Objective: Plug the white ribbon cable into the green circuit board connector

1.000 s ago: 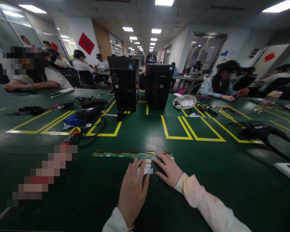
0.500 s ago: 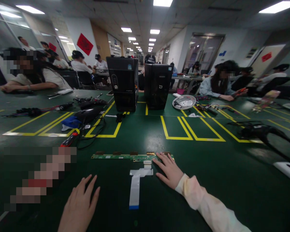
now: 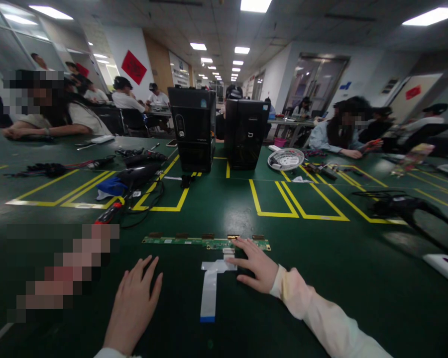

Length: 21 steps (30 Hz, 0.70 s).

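A long, narrow green circuit board (image 3: 188,241) lies crosswise on the green table. From its middle connector a white flat ribbon cable (image 3: 209,293) runs toward me, folded sideways once and ending in a blue tip. My right hand (image 3: 257,266) is open at the right part of the board, its fingers spread over the board's edge and the cable's connector end; whether they press down I cannot tell. To the left of the cable, my left hand (image 3: 136,298) is open with fingers stretched out, holding nothing, just above or on the table.
Two black computer towers (image 3: 192,129) stand ahead. A red-and-black handled tool (image 3: 110,214) and a black cable bundle (image 3: 145,174) lie at left. A white round basket (image 3: 285,159) is at back right, a black frame-like part (image 3: 403,206) at right. Other people sit around.
My left hand has moved forward and to the right, nearer the cable. My right hand has shifted slightly left, its fingers now reaching over the cable's connector end. The board and cable lie as before.
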Motion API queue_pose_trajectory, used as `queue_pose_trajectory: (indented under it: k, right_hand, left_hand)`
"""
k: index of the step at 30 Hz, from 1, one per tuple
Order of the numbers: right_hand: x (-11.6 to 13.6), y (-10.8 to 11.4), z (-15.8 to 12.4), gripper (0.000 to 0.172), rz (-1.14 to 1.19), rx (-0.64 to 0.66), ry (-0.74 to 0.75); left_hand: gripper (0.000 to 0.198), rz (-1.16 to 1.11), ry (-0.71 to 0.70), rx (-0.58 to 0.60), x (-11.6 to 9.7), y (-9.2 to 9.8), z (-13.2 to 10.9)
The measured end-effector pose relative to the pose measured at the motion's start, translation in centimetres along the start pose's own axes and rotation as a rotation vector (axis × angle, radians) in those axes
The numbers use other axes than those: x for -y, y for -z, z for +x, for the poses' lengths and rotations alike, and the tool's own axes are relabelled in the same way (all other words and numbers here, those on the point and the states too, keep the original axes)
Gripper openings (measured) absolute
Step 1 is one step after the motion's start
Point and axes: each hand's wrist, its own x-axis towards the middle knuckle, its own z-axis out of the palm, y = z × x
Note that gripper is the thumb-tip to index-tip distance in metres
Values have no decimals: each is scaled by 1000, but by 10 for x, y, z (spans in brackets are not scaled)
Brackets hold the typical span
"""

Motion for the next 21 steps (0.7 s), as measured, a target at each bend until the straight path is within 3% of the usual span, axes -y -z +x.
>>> queue_pose_trajectory:
  k: [14,21]
  right_hand:
    - [7,3,-1,62,-9,65,-75]
    - [7,-8,-35,60,-100,33,-172]
  left_hand:
    - [62,-27,16,23,-1,2,1]
    - [63,-18,11,31,0,1,1]
